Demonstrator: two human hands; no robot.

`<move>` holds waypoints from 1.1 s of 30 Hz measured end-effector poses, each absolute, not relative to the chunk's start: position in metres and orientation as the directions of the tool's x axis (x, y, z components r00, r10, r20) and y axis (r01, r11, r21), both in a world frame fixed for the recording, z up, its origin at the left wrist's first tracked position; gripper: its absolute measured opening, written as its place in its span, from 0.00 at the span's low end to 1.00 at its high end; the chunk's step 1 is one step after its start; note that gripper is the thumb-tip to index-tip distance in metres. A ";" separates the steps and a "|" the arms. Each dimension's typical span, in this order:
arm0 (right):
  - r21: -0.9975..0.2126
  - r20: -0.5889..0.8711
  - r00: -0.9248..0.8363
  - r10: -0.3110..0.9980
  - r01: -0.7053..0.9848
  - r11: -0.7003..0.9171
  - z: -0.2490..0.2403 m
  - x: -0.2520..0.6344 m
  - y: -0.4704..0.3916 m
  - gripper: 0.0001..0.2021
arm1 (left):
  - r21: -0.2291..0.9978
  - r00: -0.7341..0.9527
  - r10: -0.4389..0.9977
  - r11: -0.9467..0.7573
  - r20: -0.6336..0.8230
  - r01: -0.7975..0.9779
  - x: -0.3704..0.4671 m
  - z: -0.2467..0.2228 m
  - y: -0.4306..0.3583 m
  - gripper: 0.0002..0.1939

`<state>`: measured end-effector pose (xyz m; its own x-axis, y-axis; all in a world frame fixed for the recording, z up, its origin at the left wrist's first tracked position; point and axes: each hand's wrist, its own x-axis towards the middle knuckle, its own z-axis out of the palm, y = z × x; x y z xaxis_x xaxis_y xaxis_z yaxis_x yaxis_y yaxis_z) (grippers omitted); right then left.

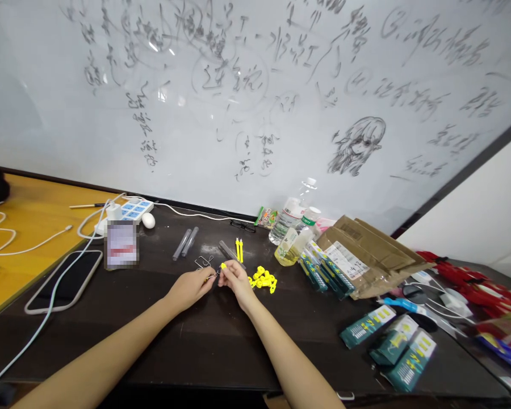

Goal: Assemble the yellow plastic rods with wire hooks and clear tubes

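My left hand is closed in a pinch on a thin metal wire piece. Close beside it on the right, my right hand pinches a small yellow piece. More bent wire pieces lie just beyond my left hand. To the right of my right hand is a pile of yellow pieces. Two yellow sticks lie behind it, next to a clear tube partly hidden by my right hand. Two more clear tubes rest further left.
A phone, cables and a power strip are on the left. Bottles, a cardboard package and green boxes stand or lie to the right. A whiteboard rises behind the dark table.
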<state>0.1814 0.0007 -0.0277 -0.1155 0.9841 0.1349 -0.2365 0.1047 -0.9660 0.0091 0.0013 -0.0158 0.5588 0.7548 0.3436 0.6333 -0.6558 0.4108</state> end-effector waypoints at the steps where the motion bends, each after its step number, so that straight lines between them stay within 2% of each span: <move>1: -0.971 0.164 -0.123 0.979 -0.194 0.138 -0.028 0.181 0.001 0.12 | 0.418 0.556 0.754 -0.657 0.350 0.627 0.009 -0.015 0.001 0.13; 6: -0.964 0.264 -0.143 0.954 -0.022 0.264 -0.028 0.181 -0.002 0.07 | 0.397 0.564 0.741 -0.672 0.364 0.625 0.008 -0.010 0.001 0.14; 9: -0.959 0.278 -0.148 0.949 0.008 0.282 -0.029 0.183 -0.003 0.06 | 0.371 0.593 0.717 -0.697 0.366 0.613 0.009 -0.009 0.000 0.13; 12: -0.964 0.265 -0.154 0.952 -0.028 0.263 -0.029 0.182 -0.004 0.06 | 0.372 0.594 0.707 -0.708 0.384 0.601 0.008 -0.011 0.001 0.13; 16: -0.975 0.222 -0.184 0.958 -0.075 0.211 -0.027 0.176 -0.010 0.09 | 0.430 0.522 0.759 -0.651 0.390 0.625 0.007 -0.014 0.004 0.11; 23: -0.991 0.118 -0.185 0.976 -0.078 0.105 -0.022 0.169 -0.016 0.14 | 0.560 0.478 0.790 -0.610 0.383 0.560 0.006 -0.010 0.002 0.17; 27: -0.993 0.052 -0.172 0.984 -0.112 0.032 -0.023 0.171 -0.013 0.16 | 0.598 0.464 0.800 -0.596 0.381 0.536 0.007 -0.010 0.003 0.16; 33: -0.985 0.080 -0.201 0.976 -0.164 0.047 -0.022 0.169 -0.013 0.15 | 0.599 0.503 0.776 -0.621 0.380 0.505 0.009 -0.010 0.003 0.14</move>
<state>0.1691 -0.0132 -0.0225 -0.2008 0.9764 0.0796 -0.1640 0.0466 -0.9854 0.0090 0.0032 -0.0100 0.5031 0.7762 0.3801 0.5053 -0.6210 0.5992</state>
